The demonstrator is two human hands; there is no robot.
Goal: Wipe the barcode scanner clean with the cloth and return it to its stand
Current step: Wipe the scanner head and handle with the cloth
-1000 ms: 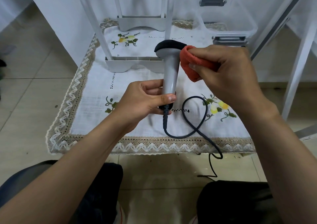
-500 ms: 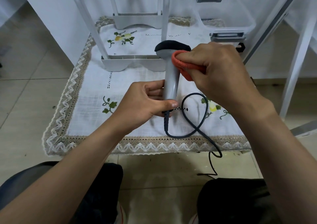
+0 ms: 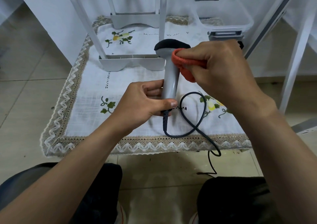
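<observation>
My left hand (image 3: pixel 142 101) sits low and near the middle, palm turned inward, fingers curled round the bottom of the scanner handle (image 3: pixel 169 83) with my thumb laid flat across its front. The left forearm runs up from the lower left corner, bare to the elbow. My right hand (image 3: pixel 223 72) is higher and to the right, knuckles up, wrist bent slightly down. Its fingers and thumb pinch a bunched orange cloth (image 3: pixel 187 65) and press it against the upper handle, just under the head. The right forearm comes in from the lower right, also bare. Both hands are closed and close together, not touching.
</observation>
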